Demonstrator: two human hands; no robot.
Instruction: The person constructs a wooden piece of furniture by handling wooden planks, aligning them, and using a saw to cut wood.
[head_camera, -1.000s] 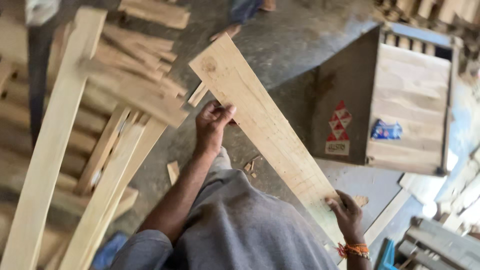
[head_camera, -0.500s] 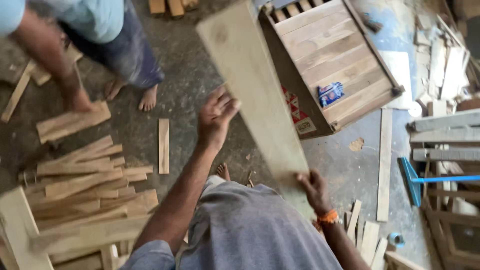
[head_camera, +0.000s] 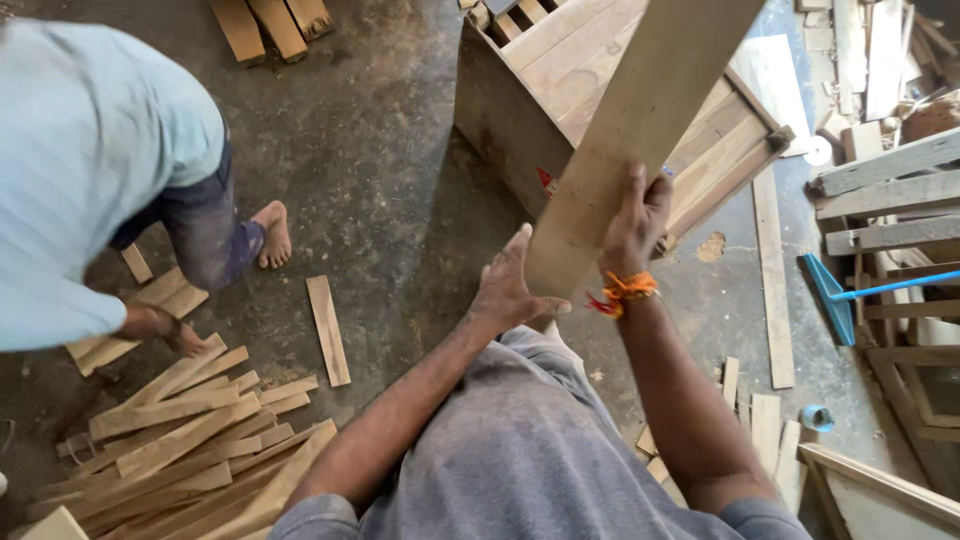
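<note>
Right hand (head_camera: 634, 222): mine, fingers wrapped over the right edge of the plank (head_camera: 640, 130), clamped on it; orange thread band (head_camera: 622, 292) at the wrist.

Left hand (head_camera: 508, 287): mine, open, fingers together and thumb spread, palm pressed flat against the plank's lower left edge and bottom end. It braces rather than clasps.

Plank: one, long, pale raw wood, held nearly upright in front of me, leaning up and to the right, its top out of view. Its lower end sits between my two hands, above my lap.

Crate (head_camera: 560, 90): one, wooden, slatted, standing on the floor just behind the plank; red marks on its near side, partly hidden by the plank.

Floor (head_camera: 380, 180): dark, dusty concrete.

Offcut (head_camera: 328, 330): one short board lying alone on the floor, left of my left arm.

Pile (head_camera: 190, 440): many short boards heaped at lower left.

Other person (head_camera: 90, 180): one, in a light blue shirt and dark shorts, barefoot, bent over at the left; one hand (head_camera: 180, 338) down at the pile's upper edge.

Blocks (head_camera: 272, 24): three, darker, at the top edge.

Blue tool (head_camera: 850, 298): long handle, flat blue head, on the floor at right, beside stacked frames (head_camera: 890, 200).

Long strip (head_camera: 772, 280): thin, lying between crate and frames.

Small boards (head_camera: 760, 420): a few, by my right elbow.
</note>
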